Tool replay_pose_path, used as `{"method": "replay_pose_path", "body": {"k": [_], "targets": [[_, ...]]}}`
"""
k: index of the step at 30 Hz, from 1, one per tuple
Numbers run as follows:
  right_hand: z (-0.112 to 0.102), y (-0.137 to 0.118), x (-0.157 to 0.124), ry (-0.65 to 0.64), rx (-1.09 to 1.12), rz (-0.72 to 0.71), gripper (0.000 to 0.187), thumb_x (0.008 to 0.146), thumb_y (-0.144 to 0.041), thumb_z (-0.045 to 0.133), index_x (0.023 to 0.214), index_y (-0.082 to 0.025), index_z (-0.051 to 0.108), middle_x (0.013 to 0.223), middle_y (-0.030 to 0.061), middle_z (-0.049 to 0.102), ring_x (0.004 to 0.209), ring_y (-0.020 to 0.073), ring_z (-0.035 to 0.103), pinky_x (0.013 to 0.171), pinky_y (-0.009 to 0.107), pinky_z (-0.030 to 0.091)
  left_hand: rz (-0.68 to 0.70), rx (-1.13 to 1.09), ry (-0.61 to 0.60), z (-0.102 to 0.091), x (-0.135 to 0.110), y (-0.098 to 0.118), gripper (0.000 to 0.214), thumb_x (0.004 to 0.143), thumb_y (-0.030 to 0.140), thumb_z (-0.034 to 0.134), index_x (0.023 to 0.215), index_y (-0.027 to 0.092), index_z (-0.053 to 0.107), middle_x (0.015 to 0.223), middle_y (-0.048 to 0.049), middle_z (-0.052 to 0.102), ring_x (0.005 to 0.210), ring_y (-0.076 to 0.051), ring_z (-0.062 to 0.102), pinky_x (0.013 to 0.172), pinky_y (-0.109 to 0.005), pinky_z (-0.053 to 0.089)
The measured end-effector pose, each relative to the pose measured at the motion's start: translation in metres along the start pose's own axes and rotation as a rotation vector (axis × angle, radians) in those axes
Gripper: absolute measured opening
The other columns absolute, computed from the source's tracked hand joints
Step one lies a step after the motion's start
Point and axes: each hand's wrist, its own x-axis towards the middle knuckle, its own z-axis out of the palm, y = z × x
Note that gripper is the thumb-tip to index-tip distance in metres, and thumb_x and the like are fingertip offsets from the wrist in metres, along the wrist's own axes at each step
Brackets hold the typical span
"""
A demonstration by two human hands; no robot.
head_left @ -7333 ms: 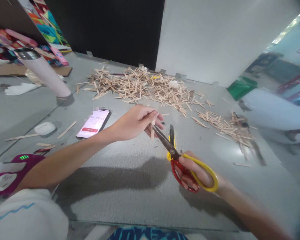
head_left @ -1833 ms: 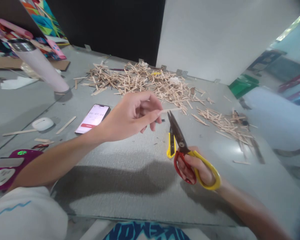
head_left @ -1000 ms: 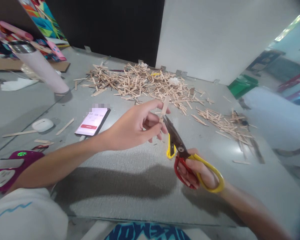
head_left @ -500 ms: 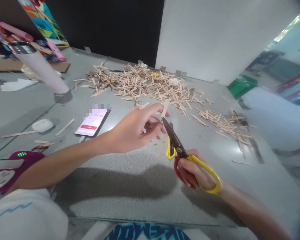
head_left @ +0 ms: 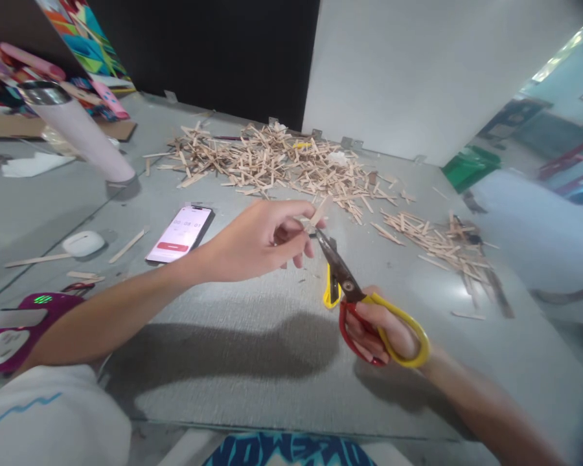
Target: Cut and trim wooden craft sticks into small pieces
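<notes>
My left hand (head_left: 260, 241) pinches a short wooden stick (head_left: 317, 215) above the grey table (head_left: 233, 349). My right hand (head_left: 383, 327) grips red-and-yellow scissors (head_left: 357, 298), fingers through the loops. The scissor blades point up-left and meet the stick right at my left fingertips. A yellow utility knife (head_left: 331, 288) lies on the table just under the blades.
A big heap of cut wooden sticks (head_left: 272, 165) covers the far table, with a smaller heap (head_left: 442, 243) at the right. A phone (head_left: 181, 233) with a lit screen, a white earbud case (head_left: 82, 243), loose sticks (head_left: 129, 244) and a pale tumbler (head_left: 80, 133) lie at the left.
The stick in my left hand has tilted and now shows shorter above my fingers. The scissor blades have closed in on it. Both hands have stayed in nearly the same place.
</notes>
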Motion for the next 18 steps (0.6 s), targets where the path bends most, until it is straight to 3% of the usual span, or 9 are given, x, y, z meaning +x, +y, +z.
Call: {"method": "replay_pose_path", "body": {"k": [6,13,18], "targets": [[-0.007,0.009,-0.004,0.005,-0.029,-0.006,0.054,0.102,-0.066,0.062,0.071,-0.021,0.063,0.042,-0.0043,0.053,0.032,0.0116,0.045,0.040,0.025,0.040,0.000,0.080,0.033,-0.002,0.001,-0.003,0.017,0.103,0.022,0.061,0.119,0.021,0.068,0.087,-0.0027,0.082,0.067,-0.015,0.078,0.059,-0.022,0.058],[0.003,-0.005,0.000,0.053,-0.135,0.069,0.059,0.108,-0.058,0.058,0.061,-0.023,0.057,0.036,-0.0054,0.046,0.032,0.0110,0.040,0.040,0.026,0.034,0.058,0.213,0.004,-0.002,0.002,-0.003,0.019,0.099,0.018,0.061,0.114,0.021,0.072,0.079,-0.0007,0.082,0.064,-0.015,0.076,0.057,-0.021,0.051],[0.005,-0.008,0.001,0.073,-0.135,0.054,0.057,0.107,-0.054,0.058,0.059,-0.024,0.056,0.036,-0.0052,0.047,0.033,0.0117,0.041,0.042,0.026,0.036,0.042,0.207,0.007,-0.003,0.002,-0.001,0.020,0.099,0.019,0.060,0.116,0.019,0.071,0.081,-0.0025,0.082,0.064,-0.015,0.076,0.056,-0.022,0.052]]}}
